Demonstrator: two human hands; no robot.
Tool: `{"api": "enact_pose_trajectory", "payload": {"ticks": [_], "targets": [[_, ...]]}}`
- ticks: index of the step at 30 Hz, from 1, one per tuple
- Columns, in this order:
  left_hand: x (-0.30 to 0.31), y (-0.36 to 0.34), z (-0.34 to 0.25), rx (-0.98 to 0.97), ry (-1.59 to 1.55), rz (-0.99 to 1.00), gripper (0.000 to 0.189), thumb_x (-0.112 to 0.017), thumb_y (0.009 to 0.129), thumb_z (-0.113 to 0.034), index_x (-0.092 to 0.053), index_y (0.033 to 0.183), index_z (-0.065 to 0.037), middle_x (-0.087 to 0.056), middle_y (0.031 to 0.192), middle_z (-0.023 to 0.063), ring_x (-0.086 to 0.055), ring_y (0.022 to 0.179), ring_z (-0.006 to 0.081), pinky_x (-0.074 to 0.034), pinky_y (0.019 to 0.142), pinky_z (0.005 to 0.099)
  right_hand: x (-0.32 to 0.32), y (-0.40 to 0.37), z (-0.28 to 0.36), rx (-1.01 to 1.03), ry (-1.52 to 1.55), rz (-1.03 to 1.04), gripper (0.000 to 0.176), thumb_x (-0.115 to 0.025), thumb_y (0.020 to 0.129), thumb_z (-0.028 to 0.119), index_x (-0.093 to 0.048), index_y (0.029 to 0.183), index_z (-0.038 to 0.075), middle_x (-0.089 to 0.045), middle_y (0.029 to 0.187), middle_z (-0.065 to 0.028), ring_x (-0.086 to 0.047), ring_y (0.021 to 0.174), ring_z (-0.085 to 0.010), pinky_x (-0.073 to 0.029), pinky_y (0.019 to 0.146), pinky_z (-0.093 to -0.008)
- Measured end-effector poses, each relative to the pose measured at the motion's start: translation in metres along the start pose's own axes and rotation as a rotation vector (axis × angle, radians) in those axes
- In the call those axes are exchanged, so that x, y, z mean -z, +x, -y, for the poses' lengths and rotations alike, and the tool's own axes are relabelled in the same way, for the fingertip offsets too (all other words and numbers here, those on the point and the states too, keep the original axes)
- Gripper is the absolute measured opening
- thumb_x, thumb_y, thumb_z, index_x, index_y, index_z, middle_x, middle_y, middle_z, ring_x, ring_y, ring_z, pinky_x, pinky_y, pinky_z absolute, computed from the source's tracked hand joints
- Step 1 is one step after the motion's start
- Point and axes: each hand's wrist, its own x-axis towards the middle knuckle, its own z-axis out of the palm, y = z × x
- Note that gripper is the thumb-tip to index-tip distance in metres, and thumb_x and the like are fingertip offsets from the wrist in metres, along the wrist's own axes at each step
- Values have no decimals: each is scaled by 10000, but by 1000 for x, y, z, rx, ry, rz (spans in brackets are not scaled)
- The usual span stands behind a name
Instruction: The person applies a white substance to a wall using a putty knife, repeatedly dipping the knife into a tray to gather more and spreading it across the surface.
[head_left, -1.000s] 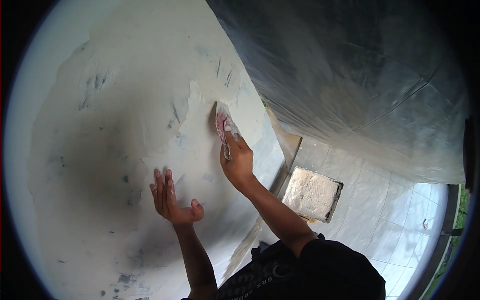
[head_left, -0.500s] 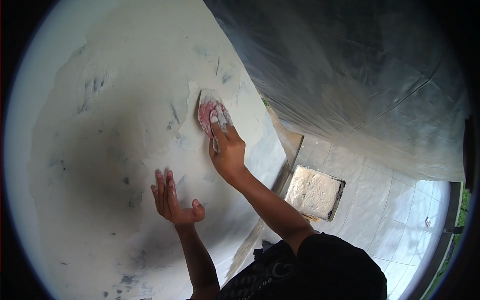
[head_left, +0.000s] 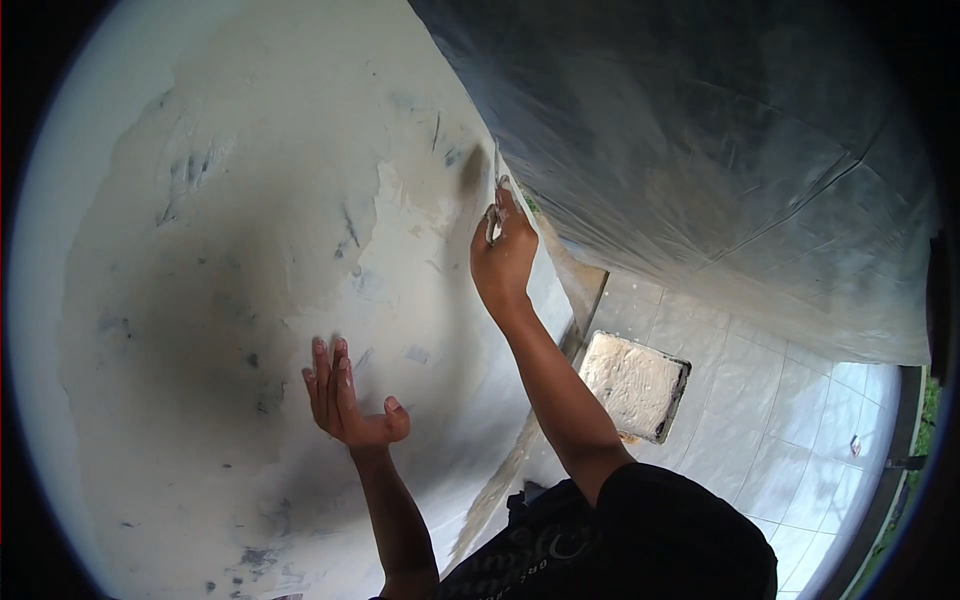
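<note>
Pinched in my right hand (head_left: 504,262) is a plaster-smeared putty scraper (head_left: 497,165), now turned nearly edge-on with its thin blade pointing up. The hand is at the right edge of the pale, putty-coated wall (head_left: 300,200), and a dark shadow falls on the wall just left of the blade. My left hand (head_left: 350,405) lies against the wall lower down, fingers stretched up and thumb out to the right, holding nothing. White smears show on its fingertips. Around both hands the wall has patchy coating with dark grey spots and scratches.
A square tray of off-white putty (head_left: 630,385) stands on the tiled floor (head_left: 740,400) to the right of my right arm. Grey plastic sheeting (head_left: 700,150) hangs along the right side. A small scrap (head_left: 855,445) lies on the tiles.
My right hand has moved right and slightly up to the wall's edge, lifting and turning the scraper from face-on to edge-on. My left hand has stayed in place.
</note>
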Motion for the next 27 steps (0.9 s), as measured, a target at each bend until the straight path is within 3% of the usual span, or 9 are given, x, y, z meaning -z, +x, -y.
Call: {"api": "enact_pose_trajectory", "payload": {"ticks": [2, 4, 8, 10, 13, 16, 20, 25, 27], "targets": [[1, -1, -1, 0, 1, 0, 615, -448, 864, -364, -420, 1382, -33, -612, 1265, 204, -508, 1250, 451, -260, 1084, 599, -17, 12, 22, -61, -93, 136, 415, -631, 786, -12, -574, 1189, -89, -623, 873, -261, -620, 762, -403, -507, 685, -411], [1, 0, 0, 6, -2, 3, 614, -449, 865, -363, -416, 1384, -36, -611, 1267, 201, -509, 1249, 452, -259, 1084, 599, -24, -5, 52, 65, -32, 144, 438, -645, 776, -9, -574, 1207, -35, -614, 880, -246, -610, 750, -402, -508, 684, -439], [1, -1, 1, 10, 3, 15, 616, -449, 866, -365, -411, 1388, -41, -609, 1273, 196, -509, 1249, 450, -257, 1083, 600, 26, -60, 70, 278, 167, 210, 496, -630, 723, -90, -588, 1215, -40, -624, 1128, -271, -638, 1008, -428, -534, 856, -408], [2, -2, 0, 9, -13, 5, 616, -450, 868, -368, -411, 1389, -44, -609, 1275, 192, -507, 1251, 450, -255, 1085, 599, 48, -78, 42, 242, 183, 245, 483, -624, 733, -90, -580, 1213, -69, -631, 1130, -266, -653, 1003, -404, -538, 847, -393], [1, -1, 0, 10, -6, -4, 619, -454, 867, -369, -409, 1393, -45, -613, 1267, 197, -507, 1252, 449, -254, 1087, 594, 58, -64, 12, 5, 114, 256, 363, -586, 816, -74, -571, 1174, -130, -659, 1035, -269, -686, 914, -321, -537, 790, -328], [1, 0, 0, 2, -8, -7, 620, -455, 865, -365, -413, 1390, -39, -615, 1263, 198, -508, 1253, 445, -252, 1090, 591, 41, -37, -6, -48, 112, 102, 328, -590, 831, -63, -573, 1146, -150, -670, 966, -255, -688, 879, -267, -525, 790, -311], [1, 0, 0, -5, -1, 4, 619, -452, 864, -363, -417, 1387, -33, -613, 1269, 192, -510, 1254, 440, -251, 1091, 591, 13, 1, -6, 22, 84, -3, 336, -611, 808, -60, -587, 1135, -137, -668, 930, -235, -680, 835, -282, -521, 753, -322], [1, 0, 0, 3, -6, 8, 617, -445, 867, -365, -420, 1384, -29, -617, 1262, 194, -506, 1257, 442, -252, 1093, 583, -19, 43, 6, 366, -59, 88, 462, -654, 740, -58, -590, 1198, -47, -626, 871, -223, -622, 766, -368, -510, 673, -414], [2, -1, -1, 4, -7, 8, 618, -444, 868, -365, -418, 1385, -28, -619, 1258, 195, -506, 1255, 444, -253, 1094, 582, -20, 26, 2, 386, -100, 136, 490, -670, 726, -47, -586, 1209, -23, -620, 891, -222, -615, 774, -380, -513, 670, -431]]}}
